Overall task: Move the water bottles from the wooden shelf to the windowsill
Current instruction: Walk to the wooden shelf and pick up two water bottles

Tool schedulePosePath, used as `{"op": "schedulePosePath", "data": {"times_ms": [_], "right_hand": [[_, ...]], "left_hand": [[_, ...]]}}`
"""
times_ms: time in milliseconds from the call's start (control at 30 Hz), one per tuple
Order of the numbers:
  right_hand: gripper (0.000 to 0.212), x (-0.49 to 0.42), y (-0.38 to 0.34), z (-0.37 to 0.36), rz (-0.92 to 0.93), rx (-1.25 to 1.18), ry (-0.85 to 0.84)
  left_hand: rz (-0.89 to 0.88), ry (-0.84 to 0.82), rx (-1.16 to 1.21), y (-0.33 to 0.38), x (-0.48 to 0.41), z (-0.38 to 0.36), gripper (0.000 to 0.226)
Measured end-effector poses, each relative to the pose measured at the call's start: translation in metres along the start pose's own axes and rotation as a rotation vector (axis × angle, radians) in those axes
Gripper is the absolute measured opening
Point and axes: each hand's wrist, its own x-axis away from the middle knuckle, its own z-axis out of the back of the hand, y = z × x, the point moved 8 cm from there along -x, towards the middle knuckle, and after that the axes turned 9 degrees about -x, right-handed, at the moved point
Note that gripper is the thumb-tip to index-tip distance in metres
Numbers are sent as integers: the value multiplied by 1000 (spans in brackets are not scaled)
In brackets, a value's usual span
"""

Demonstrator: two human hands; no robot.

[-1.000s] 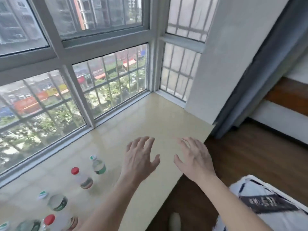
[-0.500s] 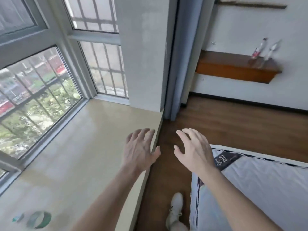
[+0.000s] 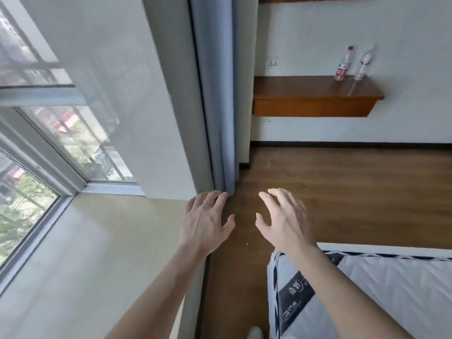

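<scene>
Two clear water bottles stand upright on the wooden shelf (image 3: 305, 94) against the far wall: one with a red cap and red label (image 3: 343, 66), and a second with a pale label (image 3: 363, 66) just to its right. The cream windowsill (image 3: 85, 241) fills the lower left; no bottles on it are in view. My left hand (image 3: 208, 221) hovers over the sill's right edge, fingers spread and holding nothing. My right hand (image 3: 286, 218) is raised over the floor, fingers loosely spread, also holding nothing. Both hands are far from the shelf.
A blue-grey curtain (image 3: 215, 94) hangs beside a white wall pillar between sill and shelf. Wooden floor (image 3: 342, 192) stretches toward the shelf. A white mattress (image 3: 379, 289) lies at lower right. Window panes (image 3: 73, 143) line the left.
The view has swung right, away from the bottles standing on the sill, and the wooden shelf with its two bottles has come into view. Both hands stay raised and hold nothing.
</scene>
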Motion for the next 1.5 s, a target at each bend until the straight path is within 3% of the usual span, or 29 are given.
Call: {"op": "schedulePosePath", "data": {"times_ms": [567,1000,1500], "right_hand": [[42,-170,134,-31,-123,65,20],[46,-344,236,-53,-362,227,17],[46,-366,374,-22,-685,323,82]], "left_hand": [[-145,-28,35,48,-231,-70,54],[-386,-56,125,91,-465,-136,55],[-693,-96,223,243,-590,-190,59]]}}
